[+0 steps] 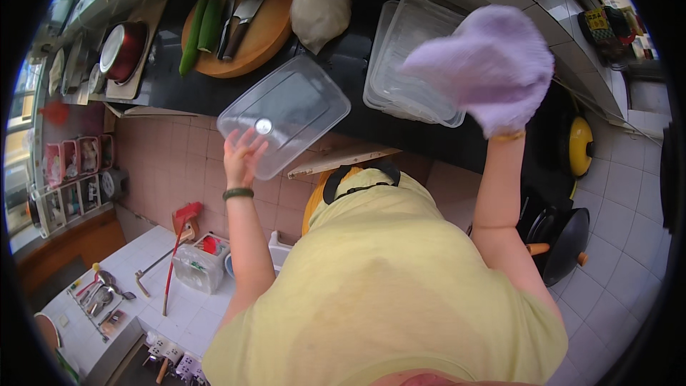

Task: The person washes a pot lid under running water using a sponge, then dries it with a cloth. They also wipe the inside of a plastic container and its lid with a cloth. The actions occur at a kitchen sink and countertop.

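Observation:
My left hand (pixel 241 158), with a dark green bangle at the wrist, holds a clear rectangular plastic container or lid (pixel 289 112) by its near left corner. The fingers are spread against the plastic, beside a round sticker (pixel 263 126). That piece is tilted and juts past the counter's front edge. A blurred lavender cloth (pixel 493 59) covers my right hand almost completely; only the wrist (pixel 507 145) shows below it. Behind and left of the cloth, several clear plastic containers or lids (pixel 407 59) are stacked on the black countertop (pixel 348 83).
A round wooden chopping board (pixel 268 37) carries cucumbers (pixel 195 32) and knives (pixel 249 16). Next to it stands a tied plastic bag (pixel 321 8). A red pot (pixel 126 51) is at the left. A yellow lid (pixel 580 146) and a black wok lid (pixel 563 246) are at the right.

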`<action>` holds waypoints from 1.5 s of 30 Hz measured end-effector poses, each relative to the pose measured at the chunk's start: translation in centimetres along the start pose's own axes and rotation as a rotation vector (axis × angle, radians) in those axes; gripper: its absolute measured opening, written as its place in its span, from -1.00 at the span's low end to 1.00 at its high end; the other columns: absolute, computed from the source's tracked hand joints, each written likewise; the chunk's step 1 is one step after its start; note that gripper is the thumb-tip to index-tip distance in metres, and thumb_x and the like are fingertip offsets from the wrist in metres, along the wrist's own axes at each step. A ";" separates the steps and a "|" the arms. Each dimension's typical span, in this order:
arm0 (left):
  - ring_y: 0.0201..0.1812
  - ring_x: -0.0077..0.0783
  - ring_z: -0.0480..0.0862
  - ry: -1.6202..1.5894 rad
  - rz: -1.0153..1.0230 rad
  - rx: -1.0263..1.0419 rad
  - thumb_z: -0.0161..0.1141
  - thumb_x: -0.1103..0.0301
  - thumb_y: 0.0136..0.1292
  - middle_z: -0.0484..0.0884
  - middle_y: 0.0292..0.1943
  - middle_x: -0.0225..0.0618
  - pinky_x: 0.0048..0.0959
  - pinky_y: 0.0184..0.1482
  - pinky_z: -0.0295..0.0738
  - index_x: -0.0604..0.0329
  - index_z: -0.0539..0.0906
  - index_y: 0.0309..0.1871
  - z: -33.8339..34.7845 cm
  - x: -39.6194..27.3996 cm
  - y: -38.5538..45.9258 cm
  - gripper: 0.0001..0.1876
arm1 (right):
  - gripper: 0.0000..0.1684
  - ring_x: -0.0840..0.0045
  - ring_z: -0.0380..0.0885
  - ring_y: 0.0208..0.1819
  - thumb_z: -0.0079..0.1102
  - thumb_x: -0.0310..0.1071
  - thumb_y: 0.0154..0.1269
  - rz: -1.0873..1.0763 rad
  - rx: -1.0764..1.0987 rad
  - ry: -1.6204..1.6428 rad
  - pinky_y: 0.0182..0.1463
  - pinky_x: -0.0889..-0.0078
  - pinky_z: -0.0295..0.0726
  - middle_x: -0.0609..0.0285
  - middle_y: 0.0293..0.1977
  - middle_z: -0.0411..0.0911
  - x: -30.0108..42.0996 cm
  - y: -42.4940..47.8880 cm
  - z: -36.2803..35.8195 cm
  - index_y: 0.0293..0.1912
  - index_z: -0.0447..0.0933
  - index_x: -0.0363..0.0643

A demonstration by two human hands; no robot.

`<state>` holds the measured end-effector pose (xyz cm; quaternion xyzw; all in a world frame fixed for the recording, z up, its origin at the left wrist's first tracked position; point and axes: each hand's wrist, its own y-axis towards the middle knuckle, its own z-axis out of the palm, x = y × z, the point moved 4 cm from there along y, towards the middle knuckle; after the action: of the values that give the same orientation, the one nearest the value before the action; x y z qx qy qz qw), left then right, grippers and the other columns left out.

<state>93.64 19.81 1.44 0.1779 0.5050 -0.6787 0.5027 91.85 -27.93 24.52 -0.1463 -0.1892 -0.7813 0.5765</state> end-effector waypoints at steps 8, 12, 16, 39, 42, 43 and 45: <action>0.27 0.00 0.37 1.747 0.330 -0.482 0.39 0.11 0.10 0.36 0.22 0.05 -0.12 0.28 0.33 0.30 0.12 0.45 5.2 1.0 5.0 -0.06 | -0.18 0.17 0.14 0.40 -0.23 0.29 0.40 0.134 0.243 0.035 0.49 -0.01 0.01 0.15 0.39 0.17 5.9 -3.8 -7.7 0.41 0.13 -0.07; 0.04 -0.11 0.55 1.465 0.718 0.040 0.37 0.11 0.12 0.55 -0.01 -0.05 -0.21 0.01 0.48 0.28 0.52 0.09 15.9 0.7 3.0 -0.44 | 0.02 0.06 0.08 0.44 -0.06 0.44 0.24 0.014 -0.159 0.138 0.45 -0.18 0.07 0.05 0.43 0.12 5.3 -6.5 -8.0 0.44 0.12 -0.07; -0.37 -0.06 0.65 1.277 0.402 0.429 0.31 0.16 0.13 0.64 -0.48 -0.14 -0.20 -0.24 0.54 0.25 0.65 -0.31 28.2 4.2 2.2 -0.71 | 0.07 0.02 0.16 0.39 0.03 0.47 0.17 0.001 -0.089 0.166 0.41 -0.23 0.14 0.04 0.40 0.18 6.3 -6.6 -8.5 0.42 0.15 -0.09; -0.25 -0.21 0.64 1.277 1.157 0.532 -0.04 0.75 0.07 0.53 -0.05 -0.07 -0.35 -0.11 0.58 0.33 0.43 0.16 35.0 -4.5 -3.4 -0.49 | -0.03 0.05 0.25 0.35 -0.08 0.45 0.25 -0.141 -0.170 0.275 0.37 -0.20 0.25 0.02 0.33 0.28 8.9 -9.1 -12.3 0.38 0.23 -0.08; -0.15 -0.07 0.62 1.299 1.433 0.473 -0.07 0.76 0.01 0.50 0.02 -0.04 -0.27 -0.02 0.56 0.34 0.43 0.16 35.7 -4.5 -4.2 -0.46 | -0.05 0.05 0.24 0.36 -0.06 0.43 0.25 -0.131 -0.136 0.297 0.39 -0.19 0.23 0.04 0.34 0.27 8.7 -9.0 -12.0 0.38 0.24 -0.07; -0.11 -0.09 0.62 1.249 1.489 0.478 -0.08 0.75 0.03 0.52 0.01 -0.04 -0.27 0.01 0.53 0.36 0.43 0.15 36.1 -4.4 -4.6 -0.48 | -0.03 0.05 0.24 0.36 -0.09 0.45 0.26 -0.133 -0.117 0.299 0.38 -0.20 0.24 0.03 0.34 0.27 8.8 -9.0 -11.9 0.39 0.22 -0.08; -0.03 -0.12 0.61 1.148 1.603 0.487 -0.12 0.74 0.07 0.56 -0.01 -0.04 -0.28 0.08 0.48 0.38 0.44 0.13 37.0 -4.3 -5.4 -0.51 | -0.01 0.05 0.24 0.35 -0.12 0.46 0.26 -0.143 -0.113 0.297 0.37 -0.20 0.24 0.02 0.34 0.27 8.9 -9.0 -11.8 0.40 0.20 -0.09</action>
<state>100.70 -10.04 23.18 0.8608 0.2500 -0.0381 0.4416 80.46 -38.59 16.87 -0.0478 -0.0676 -0.8427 0.5320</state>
